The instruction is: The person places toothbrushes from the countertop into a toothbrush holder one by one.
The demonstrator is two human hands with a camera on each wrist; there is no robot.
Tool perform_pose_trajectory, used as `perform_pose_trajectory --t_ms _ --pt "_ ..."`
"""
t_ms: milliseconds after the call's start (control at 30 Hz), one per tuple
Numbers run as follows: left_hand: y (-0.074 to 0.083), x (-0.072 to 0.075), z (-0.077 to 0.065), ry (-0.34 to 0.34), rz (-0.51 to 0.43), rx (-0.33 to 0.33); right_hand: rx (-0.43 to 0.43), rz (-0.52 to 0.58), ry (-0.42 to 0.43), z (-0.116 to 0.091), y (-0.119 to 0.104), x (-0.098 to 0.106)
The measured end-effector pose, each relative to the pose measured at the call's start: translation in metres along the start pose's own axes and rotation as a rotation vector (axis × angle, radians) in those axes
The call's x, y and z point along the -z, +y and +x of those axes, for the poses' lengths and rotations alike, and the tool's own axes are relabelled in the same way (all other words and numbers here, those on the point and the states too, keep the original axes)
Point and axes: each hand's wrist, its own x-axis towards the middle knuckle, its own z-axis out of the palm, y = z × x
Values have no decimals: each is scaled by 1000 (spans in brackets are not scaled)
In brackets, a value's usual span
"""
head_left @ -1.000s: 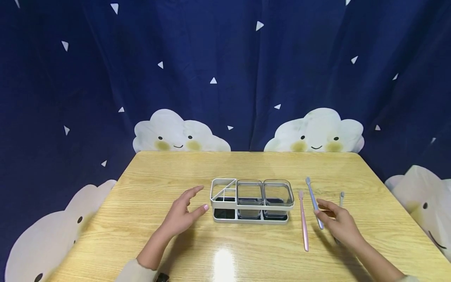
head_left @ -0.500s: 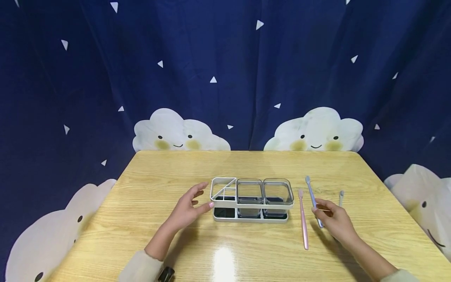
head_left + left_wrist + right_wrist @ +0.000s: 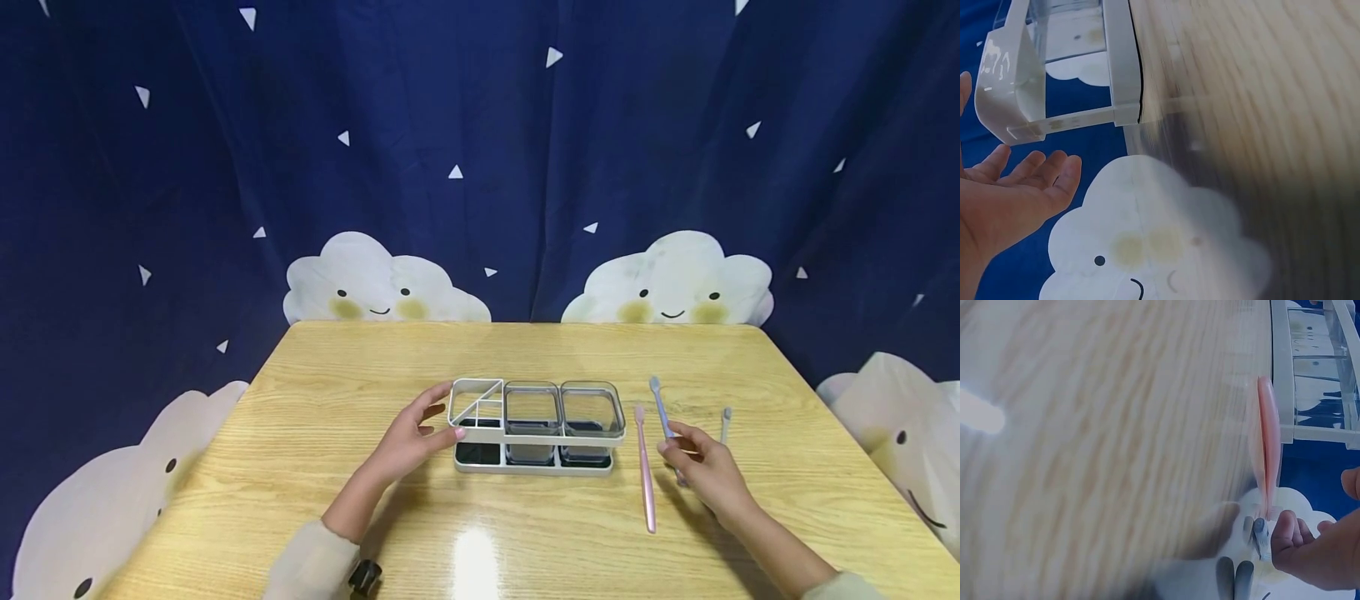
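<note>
A white two-tier toothbrush rack point(image 3: 525, 438) stands mid-table, with a divided section on its left and two clear cups point(image 3: 590, 429) set in it. At the rack's left end, my left hand point(image 3: 405, 443) has its thumb before the front corner and its fingers towards the back; contact is unclear. My right hand point(image 3: 711, 477) hovers low over a blue toothbrush point(image 3: 659, 402), thumb and fingers apart, part of the handle hidden behind them. Left of that lies a pink toothbrush point(image 3: 646, 479). A grey toothbrush point(image 3: 725, 421) lies to the right, partly covered by the hand.
The wooden table point(image 3: 360, 358) has a glare spot point(image 3: 476, 558) near the front. A dark blue curtain point(image 3: 420, 108) with white clouds rises behind and beside it. A dark band point(image 3: 365, 575) shows at the left sleeve.
My left hand has moved right and forward, up to the rack's left end. The right hand has shifted slightly left over the blue toothbrush. Rack and toothbrushes stay put.
</note>
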Motion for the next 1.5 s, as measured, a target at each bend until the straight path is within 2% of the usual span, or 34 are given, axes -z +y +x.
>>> perform_pose_trajectory --t_ms 233,467,733,933,1133,1500 --pt "2 -1 5 -45 -91 0 -5 -31 -2 0 -1 -2" --pt "24 0 0 -73 -137 0 -24 -8 6 2 -3 -8" --pt "26 0 2 -74 -174 13 -51 40 5 9 -3 -15" --pt "25 0 3 -74 -182 31 -110 52 7 12 -4 -17" --pt "24 1 5 -83 -177 37 -131 -24 -16 13 -8 -20" --pt "23 2 6 -87 -162 40 -80 -162 -43 22 -7 -26"
